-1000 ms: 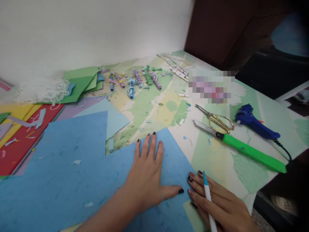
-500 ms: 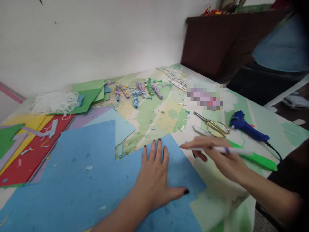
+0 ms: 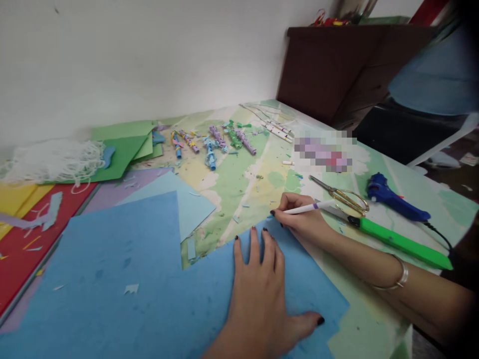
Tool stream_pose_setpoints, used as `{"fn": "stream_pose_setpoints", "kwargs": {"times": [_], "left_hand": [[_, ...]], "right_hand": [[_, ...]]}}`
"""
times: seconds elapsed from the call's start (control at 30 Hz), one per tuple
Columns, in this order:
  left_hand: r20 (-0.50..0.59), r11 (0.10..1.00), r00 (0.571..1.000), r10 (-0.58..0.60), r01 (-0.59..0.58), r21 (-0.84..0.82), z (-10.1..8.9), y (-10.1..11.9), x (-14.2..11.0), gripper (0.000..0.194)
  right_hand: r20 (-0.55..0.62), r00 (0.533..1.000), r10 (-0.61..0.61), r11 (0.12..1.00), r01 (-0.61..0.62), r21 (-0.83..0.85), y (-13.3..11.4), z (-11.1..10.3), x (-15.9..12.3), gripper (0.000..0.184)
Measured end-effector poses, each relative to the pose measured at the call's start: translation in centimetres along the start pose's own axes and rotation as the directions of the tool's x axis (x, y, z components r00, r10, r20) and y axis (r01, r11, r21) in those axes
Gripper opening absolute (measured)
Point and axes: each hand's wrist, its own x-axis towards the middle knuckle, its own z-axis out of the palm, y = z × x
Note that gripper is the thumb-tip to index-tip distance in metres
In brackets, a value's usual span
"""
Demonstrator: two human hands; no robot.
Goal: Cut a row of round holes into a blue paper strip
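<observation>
Left hand [image 3: 260, 289] rests flat, fingers spread, on the big blue sheet [image 3: 112, 279], which covers the near part of the table [image 3: 232, 187]. The right hand [image 3: 303, 219] grips a white pen [image 3: 318, 205] between thumb and fingers, its tip at the sheet's far corner; whether it touches the paper is too small to tell. Work on this sheet looks barely begun: no clear drawn line shows near the tip, and most of the surface is unmarked apart from dark smudges and a few paper scraps [image 3: 131, 289]. Further back, small decorated paper rolls [image 3: 211, 158] in blue, purple and green appear complete. To the right, the scissors [image 3: 346, 197], green cutter [image 3: 407, 244] and blue glue gun [image 3: 396, 199] lie out of both hands, so any cutting or gluing of the blue sheet seems not to be in hand.
</observation>
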Motion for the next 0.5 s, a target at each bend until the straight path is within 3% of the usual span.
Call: {"fn": "stream_pose_setpoints", "kwargs": {"times": [0.23, 0.5], "left_hand": [[-0.002, 1.000, 1.000, -0.001, 0.001, -0.013, 0.30, -0.03, 0.19, 0.108], [0.010, 1.000, 1.000, -0.001, 0.001, -0.014, 0.36, -0.09, 0.30, 0.107]], "right_hand": [[0.025, 0.990, -0.141, 0.970, 0.143, -0.196, 0.31, 0.07, 0.00, 0.032], [0.042, 0.990, -0.133, 0.968, 0.139, -0.210, 0.25, 0.23, 0.12, 0.031]]}}
